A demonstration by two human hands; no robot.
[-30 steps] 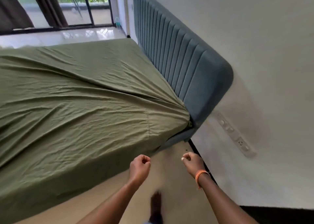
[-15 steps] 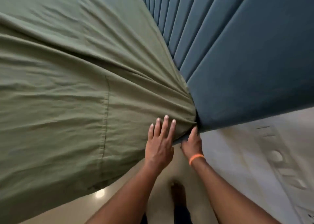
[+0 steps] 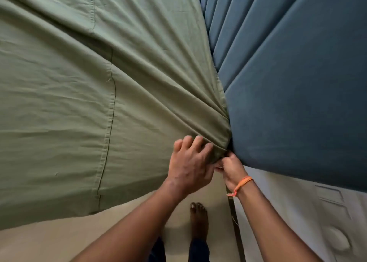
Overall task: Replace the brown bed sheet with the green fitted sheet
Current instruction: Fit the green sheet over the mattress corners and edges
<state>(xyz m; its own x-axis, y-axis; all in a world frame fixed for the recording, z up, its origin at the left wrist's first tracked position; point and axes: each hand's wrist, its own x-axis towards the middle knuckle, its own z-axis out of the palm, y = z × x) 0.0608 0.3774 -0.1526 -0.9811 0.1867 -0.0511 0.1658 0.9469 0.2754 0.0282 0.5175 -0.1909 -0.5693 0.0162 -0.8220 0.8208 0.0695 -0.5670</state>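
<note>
Both hands met at the bed corner beside the blue headboard (image 3: 297,83). Left hand (image 3: 190,166) gripped the green fitted sheet (image 3: 79,102), fingers curled into bunched cloth. Right hand (image 3: 231,167), orange wristband (image 3: 241,185), pinched the sheet's corner just below that bunch. Folds radiated up and left from the grip; bare foot (image 3: 199,220) on floor beneath

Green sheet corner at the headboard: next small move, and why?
Probably pull the bunched corner down and under the mattress corner. The green fitted sheet already covers the top, but folds fan toward the corner beside the blue headboard. The left hand grips the fabric there, while the right hand pinches its edge in the gap. Whether the hem is already under is hidden.
</note>
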